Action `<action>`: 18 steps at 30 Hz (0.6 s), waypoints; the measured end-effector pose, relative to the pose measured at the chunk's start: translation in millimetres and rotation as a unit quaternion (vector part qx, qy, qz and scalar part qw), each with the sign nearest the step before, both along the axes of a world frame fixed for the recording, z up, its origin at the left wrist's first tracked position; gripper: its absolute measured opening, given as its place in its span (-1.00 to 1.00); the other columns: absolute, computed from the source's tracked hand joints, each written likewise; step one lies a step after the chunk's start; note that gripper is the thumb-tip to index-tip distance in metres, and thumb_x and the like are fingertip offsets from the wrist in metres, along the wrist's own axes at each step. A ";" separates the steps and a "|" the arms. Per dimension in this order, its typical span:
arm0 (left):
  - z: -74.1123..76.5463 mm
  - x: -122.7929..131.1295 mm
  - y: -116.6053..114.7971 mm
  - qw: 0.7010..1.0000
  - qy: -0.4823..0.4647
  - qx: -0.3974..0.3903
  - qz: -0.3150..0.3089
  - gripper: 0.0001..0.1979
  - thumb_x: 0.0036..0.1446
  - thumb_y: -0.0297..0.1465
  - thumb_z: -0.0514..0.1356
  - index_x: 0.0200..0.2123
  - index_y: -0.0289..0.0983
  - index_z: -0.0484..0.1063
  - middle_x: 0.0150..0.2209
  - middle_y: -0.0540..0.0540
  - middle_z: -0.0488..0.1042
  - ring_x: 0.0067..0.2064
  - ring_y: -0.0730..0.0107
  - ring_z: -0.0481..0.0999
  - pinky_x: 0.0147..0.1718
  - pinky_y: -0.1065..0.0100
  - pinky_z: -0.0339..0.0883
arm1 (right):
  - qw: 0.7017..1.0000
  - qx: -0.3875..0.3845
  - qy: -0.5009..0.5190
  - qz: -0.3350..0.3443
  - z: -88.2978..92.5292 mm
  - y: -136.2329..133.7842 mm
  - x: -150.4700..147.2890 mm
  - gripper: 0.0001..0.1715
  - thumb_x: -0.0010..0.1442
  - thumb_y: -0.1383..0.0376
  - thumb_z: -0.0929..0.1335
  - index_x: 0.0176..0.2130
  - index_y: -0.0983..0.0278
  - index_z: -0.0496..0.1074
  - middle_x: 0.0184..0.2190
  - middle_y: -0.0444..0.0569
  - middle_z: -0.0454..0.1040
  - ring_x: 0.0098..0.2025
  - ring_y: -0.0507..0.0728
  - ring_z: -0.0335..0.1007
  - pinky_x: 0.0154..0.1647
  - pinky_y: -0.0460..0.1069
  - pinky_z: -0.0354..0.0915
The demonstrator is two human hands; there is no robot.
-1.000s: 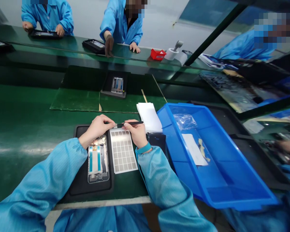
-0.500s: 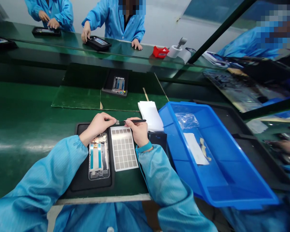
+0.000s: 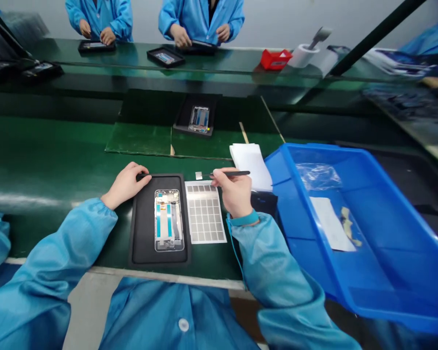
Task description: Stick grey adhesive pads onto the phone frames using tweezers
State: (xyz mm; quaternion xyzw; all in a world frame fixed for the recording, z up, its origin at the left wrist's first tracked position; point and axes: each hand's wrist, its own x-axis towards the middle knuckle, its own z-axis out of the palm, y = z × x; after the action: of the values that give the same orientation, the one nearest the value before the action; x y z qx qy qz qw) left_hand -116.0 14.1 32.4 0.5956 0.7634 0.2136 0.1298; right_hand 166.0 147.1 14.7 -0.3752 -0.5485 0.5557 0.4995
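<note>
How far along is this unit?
Done: the phone frame lies in place on the black mat. In hand: the right hand holds tweezers with a small square piece at the tip. Left: many squares remain on the grid sheet; the left hand rests by the mat.

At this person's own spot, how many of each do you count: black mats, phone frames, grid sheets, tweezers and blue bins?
Black mats: 1
Phone frames: 1
Grid sheets: 1
Tweezers, in the right hand: 1
Blue bins: 1
Total: 5
</note>
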 end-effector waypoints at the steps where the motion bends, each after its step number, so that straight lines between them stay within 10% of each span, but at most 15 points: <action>1: -4.5 1.7 -6.2 1.000 0.003 0.006 0.008 -0.74 0.25 -0.22 0.13 -0.16 -0.24 0.50 -0.18 -0.12 0.43 -0.17 0.24 0.47 -0.10 0.24 0.35 | 1.000 0.000 -0.011 0.009 5.2 -7.1 -2.0 -0.72 0.03 0.12 0.56 -0.40 0.26 0.55 -0.58 -0.13 0.53 -0.56 0.05 0.42 -0.50 -0.04 0.37; 11: -19.8 27.9 -24.8 0.990 0.103 0.087 0.030 -0.80 0.30 -0.28 0.12 -0.15 -0.26 0.44 -0.15 -0.19 0.40 -0.11 0.13 0.40 -0.12 0.15 0.29 | 0.982 -0.055 -0.154 0.099 12.1 -102.4 -20.5 -0.73 0.07 0.12 0.54 -0.43 0.26 0.56 -0.59 -0.10 0.53 -0.55 0.11 0.51 -0.49 -0.02 0.46; 18: -20.1 43.7 -50.2 0.970 0.086 0.157 -0.165 -0.80 0.34 -0.38 0.07 -0.22 -0.25 0.49 -0.31 -0.10 0.47 -0.25 0.29 0.36 -0.26 0.24 0.22 | 0.972 0.010 -0.227 0.058 -0.5 -111.7 -12.2 -0.79 0.12 0.14 0.52 -0.37 0.24 0.58 -0.48 -0.05 0.59 -0.51 0.13 0.53 -0.49 0.00 0.45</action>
State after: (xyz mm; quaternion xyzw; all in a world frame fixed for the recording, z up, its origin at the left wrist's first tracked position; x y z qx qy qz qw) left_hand -72.3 -36.1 12.4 0.7422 0.6199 0.2545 0.0015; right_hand 153.9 35.4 14.1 -0.4539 -0.6740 0.4785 0.3327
